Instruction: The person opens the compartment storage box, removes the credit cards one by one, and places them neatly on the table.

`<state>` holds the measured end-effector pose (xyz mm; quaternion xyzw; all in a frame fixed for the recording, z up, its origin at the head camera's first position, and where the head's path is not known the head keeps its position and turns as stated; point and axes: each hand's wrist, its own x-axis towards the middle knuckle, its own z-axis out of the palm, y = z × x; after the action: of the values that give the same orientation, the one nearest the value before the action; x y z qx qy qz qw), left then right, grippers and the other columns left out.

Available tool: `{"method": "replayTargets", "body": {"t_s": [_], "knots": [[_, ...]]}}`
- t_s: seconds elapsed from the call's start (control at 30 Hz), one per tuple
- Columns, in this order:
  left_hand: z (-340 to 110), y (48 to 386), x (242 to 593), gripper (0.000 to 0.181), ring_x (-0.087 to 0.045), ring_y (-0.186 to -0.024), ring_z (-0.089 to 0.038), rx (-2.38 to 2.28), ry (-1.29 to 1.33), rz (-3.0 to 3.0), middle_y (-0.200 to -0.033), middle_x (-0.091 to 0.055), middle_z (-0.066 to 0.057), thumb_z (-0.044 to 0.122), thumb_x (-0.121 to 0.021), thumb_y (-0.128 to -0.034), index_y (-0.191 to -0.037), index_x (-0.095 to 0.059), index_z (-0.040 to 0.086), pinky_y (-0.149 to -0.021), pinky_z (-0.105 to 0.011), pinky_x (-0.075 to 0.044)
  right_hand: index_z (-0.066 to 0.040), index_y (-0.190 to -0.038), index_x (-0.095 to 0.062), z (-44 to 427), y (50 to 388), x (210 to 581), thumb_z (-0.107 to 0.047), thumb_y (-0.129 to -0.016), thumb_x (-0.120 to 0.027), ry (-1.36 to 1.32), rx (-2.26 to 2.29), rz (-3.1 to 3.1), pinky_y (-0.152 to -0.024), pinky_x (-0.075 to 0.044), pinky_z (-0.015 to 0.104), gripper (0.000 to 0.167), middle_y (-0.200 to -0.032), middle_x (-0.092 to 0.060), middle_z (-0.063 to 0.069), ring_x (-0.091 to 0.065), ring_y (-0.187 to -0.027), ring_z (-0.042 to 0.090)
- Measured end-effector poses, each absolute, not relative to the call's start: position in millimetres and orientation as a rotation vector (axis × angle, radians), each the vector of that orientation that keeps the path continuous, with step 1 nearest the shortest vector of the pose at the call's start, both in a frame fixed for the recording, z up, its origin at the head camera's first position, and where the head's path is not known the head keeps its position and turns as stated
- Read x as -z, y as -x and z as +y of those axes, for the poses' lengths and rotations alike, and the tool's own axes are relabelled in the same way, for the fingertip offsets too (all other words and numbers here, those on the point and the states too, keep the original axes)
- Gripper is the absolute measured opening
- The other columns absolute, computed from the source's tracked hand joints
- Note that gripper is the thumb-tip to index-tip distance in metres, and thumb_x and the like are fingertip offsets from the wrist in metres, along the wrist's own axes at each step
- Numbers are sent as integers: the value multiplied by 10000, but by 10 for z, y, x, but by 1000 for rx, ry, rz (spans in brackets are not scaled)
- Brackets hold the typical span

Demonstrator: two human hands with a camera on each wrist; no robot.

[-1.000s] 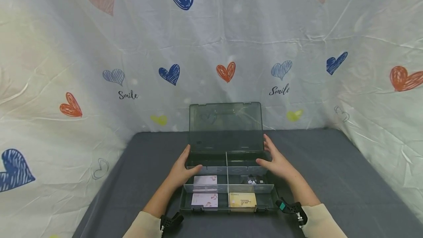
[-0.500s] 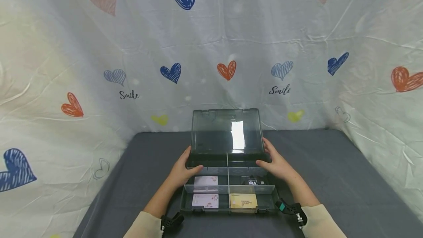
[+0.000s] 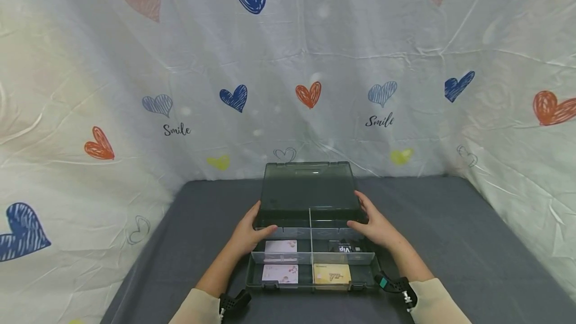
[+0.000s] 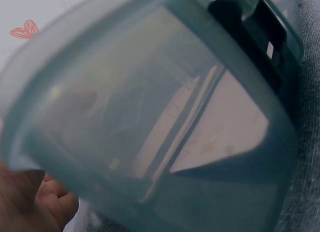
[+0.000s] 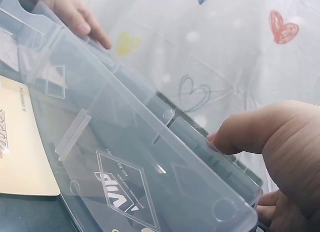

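Note:
A translucent grey-green compartment box (image 3: 304,275) sits on the table, its hinged lid (image 3: 310,184) tilted back toward the curtain. Pink cards (image 3: 280,274) lie in the left compartments. A yellow card (image 3: 332,275) is in the front right one, with a black VIP card (image 3: 345,247) behind it. My left hand (image 3: 247,234) holds the box's left side near the back, thumb over the rim, fingers outside. On the opposite side my right hand (image 3: 379,227) grips likewise; the right wrist view shows its thumb (image 5: 245,132) over the wall. The left fingertips are mostly hidden behind the box.
Dark grey cloth covers the table (image 3: 450,244). A white curtain (image 3: 342,29) printed with hearts hangs right behind the lid and along both sides. Black wrist straps (image 3: 396,283) sit near the box's front corners.
The lid has tipped farther back and down toward the curtain. Both hands have stayed at the box's sides almost without moving, and the cards lie as before.

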<state>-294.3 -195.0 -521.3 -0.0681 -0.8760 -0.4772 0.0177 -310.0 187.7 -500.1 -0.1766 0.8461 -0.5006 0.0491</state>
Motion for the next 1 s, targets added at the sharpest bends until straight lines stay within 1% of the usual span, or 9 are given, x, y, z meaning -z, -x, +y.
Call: {"method": "replayTargets", "body": {"t_s": [0.23, 0.73, 0.9, 1.0], "knots": [[-1941, 2942, 5215, 1034, -258, -1495, -454, 1495, 196, -2716, -1641, -254, -261, 379, -841, -862, -1608, -246, -19, -1159, -601, -287, -40, -1636, -65, 1879, 3094, 5009, -142, -986, -703, 506, 1529, 2561, -1101, -230, 743, 916, -1668, -32, 301, -54, -1492, 565], [-1922, 2937, 5235, 1028, -262, -1489, -464, 1468, 165, -2753, -1637, -247, -277, 450, -798, -888, -1610, -238, -19, -1143, -614, -309, -18, -1631, -62, 1930, 3157, 5058, -177, -1014, -664, 553, 1498, 2558, -1114, -223, 730, 876, -1653, -32, 333, -57, -1482, 579], [-1924, 2954, 5212, 1027, -282, -1471, -487, 1441, 180, -2768, -1636, -230, -294, 432, -783, -907, -1611, -201, -36, -1124, -622, -333, -18, -1631, -36, 1949, 3175, 5001, -206, -1020, -653, 537, 1465, 2555, -1110, -238, 729, 888, -1650, -34, 341, -57, -1491, 567], [-1921, 2963, 5181, 1035, -238, -1492, -477, 1423, 220, -2788, -1653, -179, -287, 423, -765, -924, -1619, -151, -36, -1138, -625, -309, -20, -1630, -21, 1981, 3156, 4910, -236, -1021, -650, 516, 1439, 2571, -1101, -261, 727, 902, -1645, -42, 351, -62, -1496, 555]]}}
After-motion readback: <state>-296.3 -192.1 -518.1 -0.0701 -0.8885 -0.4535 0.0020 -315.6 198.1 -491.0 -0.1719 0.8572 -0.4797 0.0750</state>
